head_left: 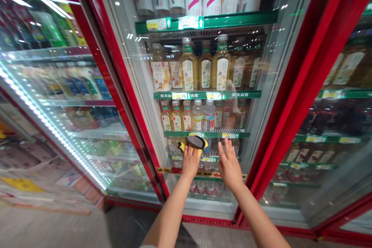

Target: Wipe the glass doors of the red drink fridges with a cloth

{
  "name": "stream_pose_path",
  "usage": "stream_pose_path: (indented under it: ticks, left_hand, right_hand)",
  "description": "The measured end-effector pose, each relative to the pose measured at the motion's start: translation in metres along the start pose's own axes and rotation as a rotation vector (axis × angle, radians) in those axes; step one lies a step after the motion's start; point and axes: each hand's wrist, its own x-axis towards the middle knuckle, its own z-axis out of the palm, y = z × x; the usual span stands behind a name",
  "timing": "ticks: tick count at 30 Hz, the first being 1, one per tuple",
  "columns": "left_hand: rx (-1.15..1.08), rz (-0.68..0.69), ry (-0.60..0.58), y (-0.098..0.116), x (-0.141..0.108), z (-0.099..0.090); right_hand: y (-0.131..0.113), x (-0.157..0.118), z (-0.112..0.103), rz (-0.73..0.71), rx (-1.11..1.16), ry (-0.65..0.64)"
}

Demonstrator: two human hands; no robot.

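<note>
My left hand (191, 161) is raised in front of the glass door (145, 104) of a red-framed drinks fridge. Its fingers grip a dark grey oval pad (195, 142) with yellow and black edges. The exact kind of this object cannot be made out. Just to the right, my right hand (230, 164) is open, fingers stretched upward at the glass. Whether its fingertips touch the pane I cannot tell. Behind the glass, small bottles (198, 115) stand on a green-edged shelf above both hands.
Taller tea bottles (222, 64) fill the shelf above. A red door frame (279, 124) runs along the right, with another fridge section beyond it. On the left is a lit cooler (84, 81) with several shelves of drinks. Grey floor (124, 224) shows below.
</note>
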Motion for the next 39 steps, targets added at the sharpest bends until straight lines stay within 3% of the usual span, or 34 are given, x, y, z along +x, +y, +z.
stream_pose_path:
  ticks: [4, 8, 10, 13, 15, 19, 21, 24, 28, 31, 35, 39]
  left_hand:
    - [-0.036, 0.076, -0.062, -0.009, 0.022, -0.013]
    - [-0.007, -0.174, 0.030, -0.038, 0.017, -0.021]
    - [0.002, -0.216, 0.034, -0.041, 0.003, -0.018]
    - [-0.023, -0.130, -0.030, -0.031, -0.012, -0.011]
    - [-0.042, -0.063, -0.059, -0.026, -0.007, -0.010]
    - [-0.040, 0.064, -0.086, -0.049, 0.017, -0.022]
    - [-0.003, 0.018, -0.064, -0.069, 0.020, -0.029]
    - [0.060, -0.123, -0.014, -0.086, 0.004, -0.031]
    - [0.066, -0.136, -0.035, -0.078, -0.020, -0.023]
    - [0.039, -0.055, -0.077, -0.077, -0.011, -0.024]
    - [0.032, 0.023, -0.106, -0.109, 0.014, -0.040]
    - [0.093, -0.064, -0.073, -0.138, 0.006, -0.053]
  right_hand:
    - [-0.021, 0.007, 0.013, -0.045, -0.017, -0.040]
    - [-0.028, 0.009, 0.023, -0.004, -0.035, -0.032]
    - [-0.028, 0.008, 0.025, 0.005, -0.039, -0.036]
    - [-0.025, 0.007, 0.027, -0.002, -0.039, -0.040]
    - [-0.024, 0.006, 0.027, -0.007, -0.035, -0.042]
    - [-0.022, 0.004, 0.027, -0.012, -0.034, -0.033]
    - [-0.022, 0.003, 0.028, -0.013, -0.033, -0.021]
    - [-0.023, 0.002, 0.031, -0.013, -0.031, -0.008]
    - [-0.025, 0.000, 0.033, 0.002, -0.027, -0.002]
    - [-0.027, 0.000, 0.032, 0.003, -0.026, -0.001]
    - [-0.027, 0.001, 0.030, 0.001, -0.033, -0.012]
    - [-0.029, 0.001, 0.029, 0.007, -0.042, -0.013]
